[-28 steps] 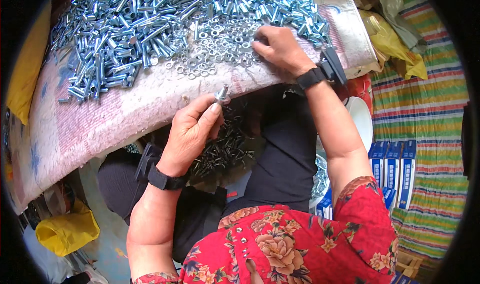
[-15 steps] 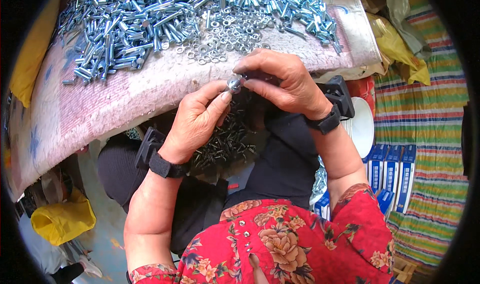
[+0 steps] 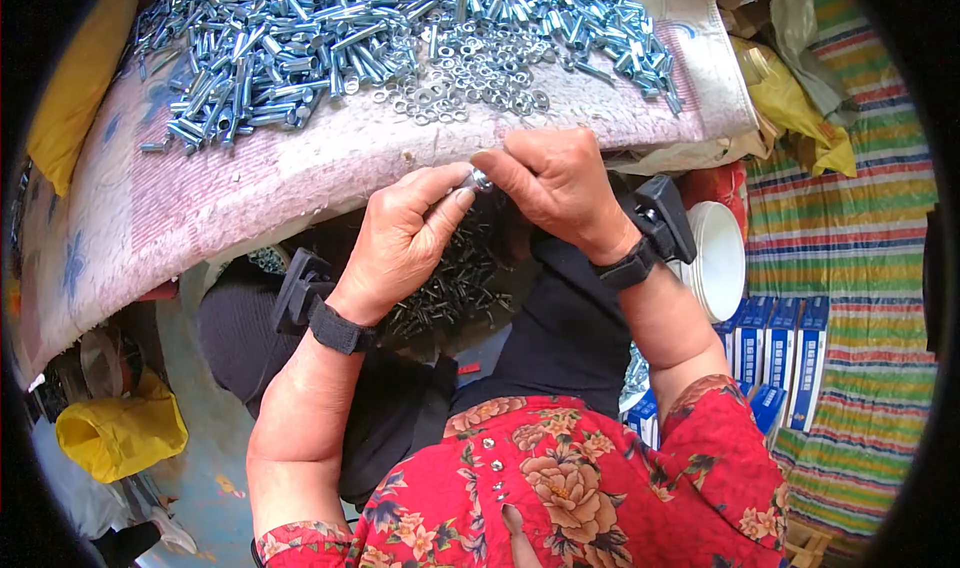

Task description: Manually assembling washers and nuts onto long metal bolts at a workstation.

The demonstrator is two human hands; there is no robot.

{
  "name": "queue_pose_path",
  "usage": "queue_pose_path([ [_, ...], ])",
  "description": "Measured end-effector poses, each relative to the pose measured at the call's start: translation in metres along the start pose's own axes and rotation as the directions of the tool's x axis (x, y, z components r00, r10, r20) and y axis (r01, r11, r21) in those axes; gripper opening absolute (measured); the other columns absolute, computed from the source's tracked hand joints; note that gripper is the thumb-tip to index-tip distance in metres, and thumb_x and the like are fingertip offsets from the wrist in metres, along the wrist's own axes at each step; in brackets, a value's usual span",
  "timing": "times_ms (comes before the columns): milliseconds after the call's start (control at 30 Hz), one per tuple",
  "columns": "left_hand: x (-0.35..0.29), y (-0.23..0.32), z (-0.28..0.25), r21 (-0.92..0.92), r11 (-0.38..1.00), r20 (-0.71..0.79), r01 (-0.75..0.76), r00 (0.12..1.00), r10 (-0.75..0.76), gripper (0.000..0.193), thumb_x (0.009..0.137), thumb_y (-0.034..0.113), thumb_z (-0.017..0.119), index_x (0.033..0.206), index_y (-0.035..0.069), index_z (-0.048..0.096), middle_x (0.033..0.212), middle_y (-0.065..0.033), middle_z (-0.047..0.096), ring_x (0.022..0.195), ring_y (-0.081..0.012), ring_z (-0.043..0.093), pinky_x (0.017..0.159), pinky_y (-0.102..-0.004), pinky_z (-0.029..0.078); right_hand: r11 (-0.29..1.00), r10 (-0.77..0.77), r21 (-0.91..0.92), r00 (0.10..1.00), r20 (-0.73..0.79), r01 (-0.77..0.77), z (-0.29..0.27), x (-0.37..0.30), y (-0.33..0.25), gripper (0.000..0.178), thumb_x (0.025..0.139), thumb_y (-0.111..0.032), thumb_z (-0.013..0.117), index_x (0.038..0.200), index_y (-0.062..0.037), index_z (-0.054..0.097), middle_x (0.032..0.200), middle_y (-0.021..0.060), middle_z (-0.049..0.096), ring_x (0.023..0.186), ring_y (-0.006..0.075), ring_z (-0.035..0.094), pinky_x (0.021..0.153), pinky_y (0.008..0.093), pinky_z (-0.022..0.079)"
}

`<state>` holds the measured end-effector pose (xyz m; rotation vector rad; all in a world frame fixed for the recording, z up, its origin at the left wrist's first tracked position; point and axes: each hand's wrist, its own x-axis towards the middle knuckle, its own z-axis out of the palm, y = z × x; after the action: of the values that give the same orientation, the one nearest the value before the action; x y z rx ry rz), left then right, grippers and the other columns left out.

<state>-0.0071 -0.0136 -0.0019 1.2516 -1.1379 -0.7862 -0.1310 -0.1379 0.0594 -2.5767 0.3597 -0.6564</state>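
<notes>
While the left hand [image 3: 400,223] pinches a small, silver, cylindrical metal fastener [image 3: 481,180] by its left end, the right hand [image 3: 558,183], equally near, has its fingers closed on the right end, the long axis seemingly running crosswise between them.

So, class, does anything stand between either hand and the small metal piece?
Nothing visible: the left hand pinches the small metal piece, and the right hand meets it. The loose metal parts lie beyond both hands on the cloth.
</notes>
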Motion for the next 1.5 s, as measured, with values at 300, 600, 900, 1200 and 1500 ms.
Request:
queue_pose_path([
  [300, 0.007, 0.028, -0.005, -0.517, 0.785, 0.099, 0.341, 0.935, -0.34, 0.017, 0.088, 0.012, 0.052, 0.1, 0.001, 0.058, 0.07, -0.0009, 0.053, 0.058, -0.0069, 0.048, 0.052, -0.0204, 0.039, 0.875, -0.324, 0.333, 0.937, -0.133, 0.35, 0.043, -0.012, -0.079, 0.061, 0.07, -0.04, 0.061, 0.113, 0.0012, 0.046, 0.11, 0.0222, 0.048, 0.106, 0.0369, 0.044, 0.098, 0.05, 0.023],
  [600, -0.007, 0.018, -0.028, -0.459, 0.854, 0.156, 0.244, 0.969, -0.193, 0.022, 0.089, 0.015, 0.052, 0.104, 0.001, 0.057, 0.067, 0.0042, 0.05, 0.056, -0.0025, 0.042, 0.049, -0.0173, 0.034, 0.941, 0.009, 0.338, 0.995, -0.102, 0.026, 0.007, 0.004, -0.037, 0.028, 0.074, -0.004, 0.061, 0.102, -0.0014, 0.055, 0.081, 0.0126, 0.056, 0.074, 0.0271, 0.056, 0.064, 0.0333, 0.045],
  [900, -0.015, -0.001, -0.007, 0.29, 0.911, 0.224, -0.292, 0.947, 0.232, 0.014, 0.08, 0.013, 0.059, 0.09, 0.005, 0.061, 0.072, -0.0138, 0.057, 0.065, -0.0306, 0.057, 0.058, -0.0354, 0.046, 0.986, 0.121, 0.112, 0.992, 0.026, -0.123, 0.027, -0.05, -0.01, 0.022, 0.079, -0.016, 0.062, 0.07, -0.002, 0.048, 0.057, 0.0144, 0.049, 0.05, 0.0296, 0.052, 0.046, 0.0341, 0.039],
  [1200, 0.0, 0.009, -0.05, 0.779, 0.607, -0.134, -0.156, 0.905, 0.404, 0.022, 0.071, 0.024, 0.068, 0.084, 0.007, 0.061, 0.076, -0.0108, 0.056, 0.062, -0.0251, 0.057, 0.055, -0.0336, 0.047, 0.765, 0.569, 0.261, 0.808, 0.152, -0.588, 0.042, -0.111, 0.037, 0.034, 0.091, -0.025, 0.045, 0.069, 0.0003, 0.047, 0.055, 0.0087, 0.041, 0.05, 0.014, 0.043, 0.048, 0.0278, 0.036],
  [1500, 0.027, 0.0, -0.148, 0.809, 0.439, -0.551, 0.391, 0.764, 0.337, 0.031, 0.066, 0.023, 0.071, 0.089, 0.004, 0.064, 0.073, -0.0127, 0.06, 0.067, -0.0287, 0.059, 0.061, -0.0374, 0.046, 0.879, 0.339, 0.283, 0.92, 0.198, -0.385, 0.047, -0.103, 0.013, 0.017, 0.084, -0.012, 0.056, 0.072, -0.0001, 0.051, 0.057, 0.0101, 0.046, 0.049, 0.0165, 0.046, 0.048, 0.028, 0.038],
])
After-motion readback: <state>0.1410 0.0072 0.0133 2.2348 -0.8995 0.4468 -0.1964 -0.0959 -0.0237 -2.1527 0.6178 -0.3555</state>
